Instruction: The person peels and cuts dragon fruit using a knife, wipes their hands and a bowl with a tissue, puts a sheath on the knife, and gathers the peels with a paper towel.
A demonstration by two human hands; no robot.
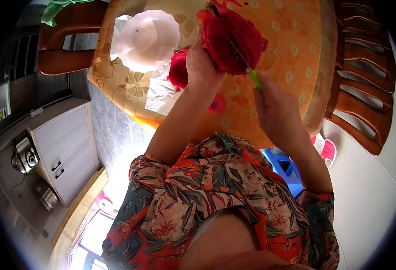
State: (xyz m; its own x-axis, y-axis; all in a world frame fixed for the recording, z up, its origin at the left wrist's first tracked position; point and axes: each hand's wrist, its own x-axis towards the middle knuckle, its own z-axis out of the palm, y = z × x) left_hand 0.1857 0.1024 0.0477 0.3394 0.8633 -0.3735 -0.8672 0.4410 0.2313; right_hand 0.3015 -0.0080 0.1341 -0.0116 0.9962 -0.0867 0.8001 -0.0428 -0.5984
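A large red dragon fruit (234, 40) is held up over the table in my left hand (203, 65), whose fingers go behind it on the left. My right hand (276, 101) grips the green handle of a knife (255, 80). The thin blade lies against the fruit's dark red face; how deep it sits I cannot tell. Behind my left wrist, another red piece of dragon fruit (178, 69) rests on a white sheet (161, 92). Nearer to me on the table lies a small round red piece (217, 104). A pale scalloped bowl (148, 40) stands to the left.
The table (292, 49) wears a patterned orange-yellow cover. Brown wooden chairs (364, 85) line its right side, and another chair (67, 58) stands at the left. Below the near edge is a blue plastic object (284, 168). A cabinet (65, 144) is at far left.
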